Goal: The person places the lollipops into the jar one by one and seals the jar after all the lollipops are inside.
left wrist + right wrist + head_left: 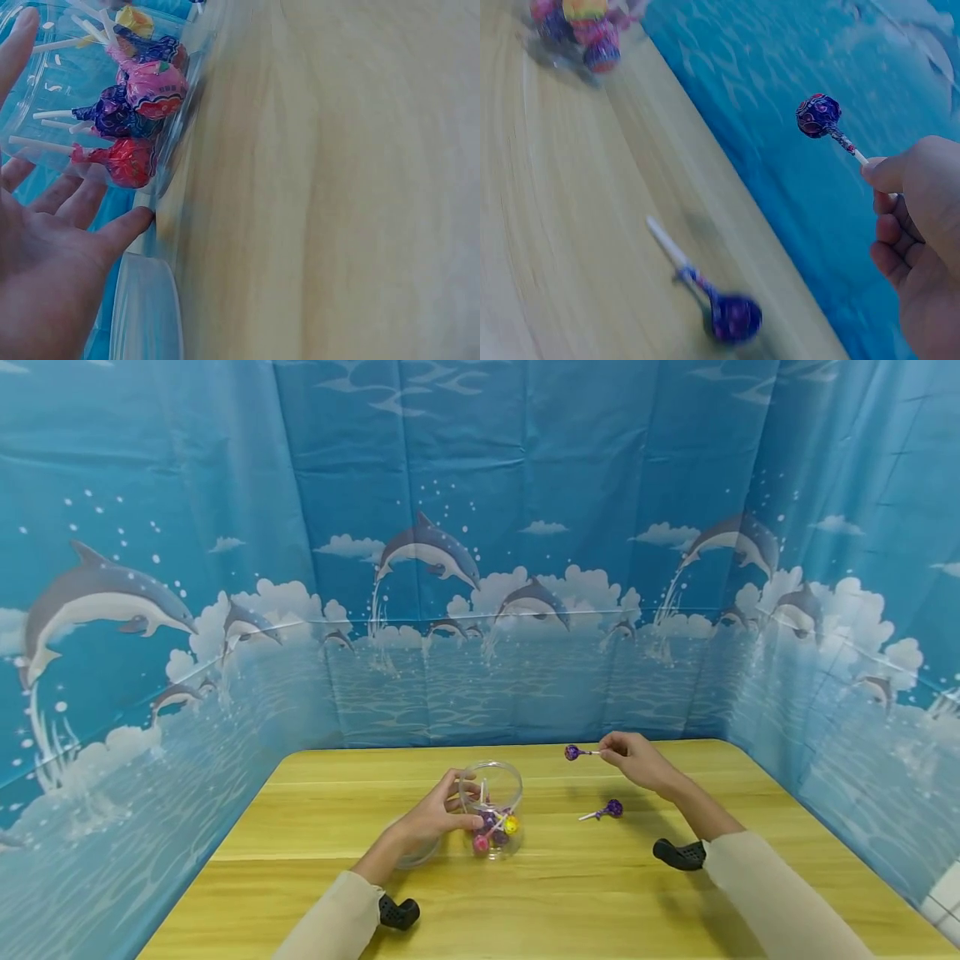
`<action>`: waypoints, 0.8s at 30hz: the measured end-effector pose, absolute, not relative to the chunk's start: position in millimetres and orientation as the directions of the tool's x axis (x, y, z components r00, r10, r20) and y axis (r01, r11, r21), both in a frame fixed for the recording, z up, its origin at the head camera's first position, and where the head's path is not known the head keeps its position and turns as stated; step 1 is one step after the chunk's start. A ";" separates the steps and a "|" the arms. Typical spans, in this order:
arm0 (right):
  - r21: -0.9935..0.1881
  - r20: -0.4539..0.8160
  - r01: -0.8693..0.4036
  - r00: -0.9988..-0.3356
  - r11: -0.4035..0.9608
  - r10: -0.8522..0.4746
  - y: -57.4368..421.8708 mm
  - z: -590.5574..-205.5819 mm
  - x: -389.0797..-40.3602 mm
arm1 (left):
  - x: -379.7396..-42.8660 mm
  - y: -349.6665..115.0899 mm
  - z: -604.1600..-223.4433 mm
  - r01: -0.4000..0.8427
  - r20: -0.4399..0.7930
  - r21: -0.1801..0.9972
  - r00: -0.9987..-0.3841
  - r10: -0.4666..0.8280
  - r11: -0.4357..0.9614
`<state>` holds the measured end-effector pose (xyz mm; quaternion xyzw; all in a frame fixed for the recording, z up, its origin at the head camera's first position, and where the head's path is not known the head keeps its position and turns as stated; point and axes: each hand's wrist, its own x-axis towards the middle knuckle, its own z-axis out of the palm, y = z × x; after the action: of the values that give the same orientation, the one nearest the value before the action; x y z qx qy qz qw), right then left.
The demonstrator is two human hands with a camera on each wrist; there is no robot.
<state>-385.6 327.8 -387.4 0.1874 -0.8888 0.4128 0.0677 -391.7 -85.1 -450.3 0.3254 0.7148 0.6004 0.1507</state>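
Note:
My left hand holds a clear plastic jar by its side, thumb at the front and fingers round the back. Inside the jar lie several wrapped lollipops, among them a pink lollipop, a red lollipop and a yellow lollipop, their white sticks pointing various ways. Raised above the table, my right hand pinches the white stick of a purple lollipop between thumb and forefinger, the candy end pointing left. A second purple lollipop lies on the table below the right hand, its stick towards the jar.
A clear round lid rests on the wooden table beside the jar, partly behind the left wrist. Behind the table hangs a blue curtain printed with dolphins, wrapping round both sides. Each wrist carries a black strap piece.

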 end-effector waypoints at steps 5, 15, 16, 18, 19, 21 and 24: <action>-0.727 0.299 -0.426 -0.903 0.538 -0.310 305.1 -377.7 -386.2 | -392.1 -84.7 -449.4 0.276 0.171 0.959 -0.741 0.649 0.064; -0.696 0.337 -0.499 -0.862 0.515 -0.379 274.9 -365.4 -382.2 | -389.6 -83.8 -449.9 0.252 0.165 0.967 -0.744 0.648 0.044; -0.694 0.340 -0.505 -0.858 0.512 -0.385 272.6 -363.9 -381.3 | -389.6 -83.5 -449.9 0.250 0.162 0.967 -0.743 0.650 0.046; -0.688 0.345 -0.518 -0.849 0.508 -0.400 267.0 -360.6 -379.5 | -389.4 -83.1 -449.4 0.252 0.157 0.966 -0.741 0.653 0.053; -0.685 0.346 -0.523 -0.846 0.507 -0.406 263.7 -358.8 -378.8 | -389.6 -83.2 -449.1 0.255 0.157 0.965 -0.742 0.651 0.057; -0.680 0.347 -0.534 -0.838 0.503 -0.420 256.8 -355.8 -377.9 | -389.9 -83.5 -448.5 0.259 0.160 0.964 -0.743 0.649 0.060; -0.675 0.334 -0.536 -0.835 0.508 -0.437 246.4 -352.9 -377.4 | -390.2 -84.0 -448.2 0.264 0.162 0.962 -0.743 0.649 0.062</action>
<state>-377.4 246.4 -352.9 0.2810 -0.8661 0.4090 0.0604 -390.2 -84.0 -448.2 0.3211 0.7113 0.6047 0.1591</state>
